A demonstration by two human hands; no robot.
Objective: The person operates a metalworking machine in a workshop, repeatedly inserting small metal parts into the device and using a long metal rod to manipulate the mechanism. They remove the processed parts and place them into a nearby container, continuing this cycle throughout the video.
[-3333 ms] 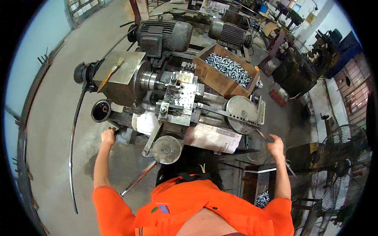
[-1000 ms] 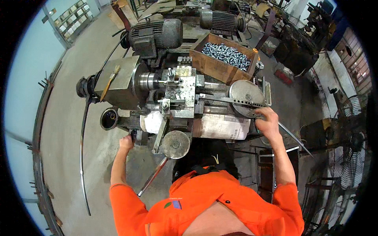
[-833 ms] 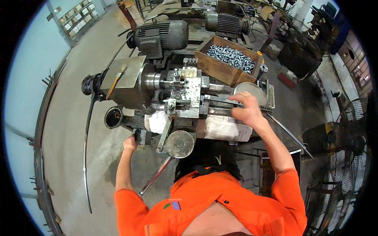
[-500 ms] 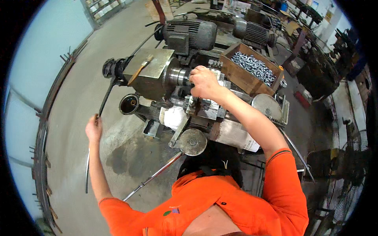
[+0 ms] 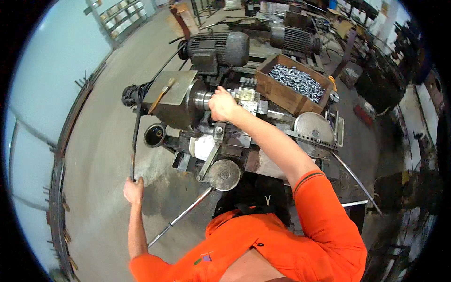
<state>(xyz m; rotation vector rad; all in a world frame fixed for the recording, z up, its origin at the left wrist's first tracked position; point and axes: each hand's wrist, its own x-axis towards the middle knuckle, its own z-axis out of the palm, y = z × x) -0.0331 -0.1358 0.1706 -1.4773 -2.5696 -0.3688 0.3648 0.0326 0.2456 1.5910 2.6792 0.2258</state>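
Long dark lever (image 5: 136, 141): runs from the left end of the machine down toward the wearer, out past the machine's near left corner. Left hand (image 5: 134, 190) closed round its lower part, gripping. Right hand (image 5: 222, 105) over the middle of the machine, fingers bunched just right of the bright spindle collar (image 5: 201, 100); cannot tell whether it holds anything, fingertips partly hidden.

Left of the collar, the headstock (image 5: 174, 112); a flat metal plate (image 5: 181, 82) on top, a brush (image 5: 160, 97) lying slantwise across it. Bolted clamp (image 5: 219, 130) just on the near side of the right hand. White bundle (image 5: 203, 147) at the front edge, near a round disc (image 5: 224, 175) jutting out from that edge. Second, larger disc (image 5: 314, 128) at the right end. Beyond it, toward the far right corner, wooden box (image 5: 275, 89) with many shiny metal pieces (image 5: 296, 80). Ribbed motor (image 5: 225, 49) along the far edge.
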